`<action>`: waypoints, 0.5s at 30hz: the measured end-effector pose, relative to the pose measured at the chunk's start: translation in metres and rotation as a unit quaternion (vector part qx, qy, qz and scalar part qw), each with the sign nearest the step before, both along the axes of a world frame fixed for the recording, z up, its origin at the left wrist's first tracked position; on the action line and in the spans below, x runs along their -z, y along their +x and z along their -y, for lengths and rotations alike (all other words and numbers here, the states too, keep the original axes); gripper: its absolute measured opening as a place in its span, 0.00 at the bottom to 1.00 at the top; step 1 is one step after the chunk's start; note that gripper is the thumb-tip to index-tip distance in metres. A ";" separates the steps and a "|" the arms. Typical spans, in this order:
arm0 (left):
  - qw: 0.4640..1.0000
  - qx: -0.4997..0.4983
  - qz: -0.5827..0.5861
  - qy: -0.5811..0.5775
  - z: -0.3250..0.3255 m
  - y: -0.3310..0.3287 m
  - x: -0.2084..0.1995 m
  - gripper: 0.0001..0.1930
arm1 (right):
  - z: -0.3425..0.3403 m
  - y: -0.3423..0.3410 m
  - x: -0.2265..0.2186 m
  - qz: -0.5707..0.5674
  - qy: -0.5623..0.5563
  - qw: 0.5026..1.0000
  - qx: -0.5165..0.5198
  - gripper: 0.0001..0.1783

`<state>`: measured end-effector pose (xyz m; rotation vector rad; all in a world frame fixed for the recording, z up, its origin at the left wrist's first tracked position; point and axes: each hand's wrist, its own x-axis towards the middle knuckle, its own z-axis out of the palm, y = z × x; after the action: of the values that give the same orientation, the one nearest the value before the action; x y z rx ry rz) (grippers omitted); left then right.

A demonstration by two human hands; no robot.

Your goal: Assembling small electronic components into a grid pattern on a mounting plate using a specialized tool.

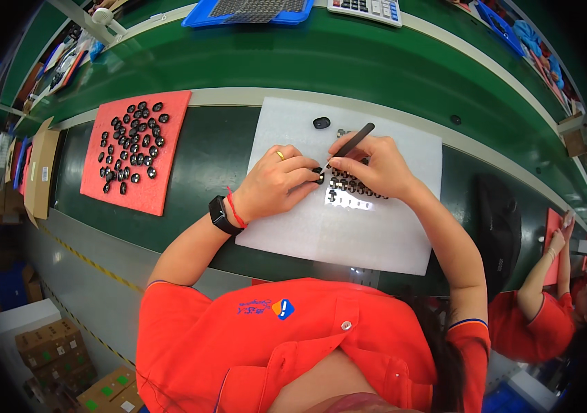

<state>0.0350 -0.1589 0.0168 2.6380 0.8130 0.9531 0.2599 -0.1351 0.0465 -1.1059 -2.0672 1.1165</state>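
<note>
My left hand (281, 180) pinches a small glossy black oval part (319, 176) against the white foam sheet (293, 227). In my right hand (375, 164) is a slim black tool that looks like tweezers (357, 140), its tip pointing down at that part. Partly under the right hand lies a sheet of small black-and-silver pieces (348, 184) set in rows, with a shiny bare strip along its near side. Another black oval part (322, 122) rests by itself farther up the foam.
To the left, a pink foam pad (173, 165) carries many black oval parts. A black bag (498, 230) lies on the right of the green bench. On the shelf above are a blue tray (200, 15) and a calculator (369, 8). A co-worker in red (534, 323) sits at far right.
</note>
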 end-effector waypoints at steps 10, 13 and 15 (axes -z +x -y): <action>0.999 -0.035 0.008 0.034 -0.001 -0.007 -0.002 0.08 | 0.013 0.012 0.023 -0.258 -0.158 0.941 0.151 0.11; 0.990 -0.109 -0.008 0.090 -0.015 -0.031 -0.009 0.06 | 0.018 0.015 0.030 -0.250 -0.170 0.944 0.134 0.11; 0.972 -0.211 0.009 0.101 -0.025 -0.063 -0.019 0.04 | 0.018 0.014 0.029 -0.255 -0.178 0.939 0.149 0.11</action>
<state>-0.0281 -0.1339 0.0359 2.6699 1.3787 1.2148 0.2738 -0.1534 0.0175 -1.0983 -1.2838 1.4654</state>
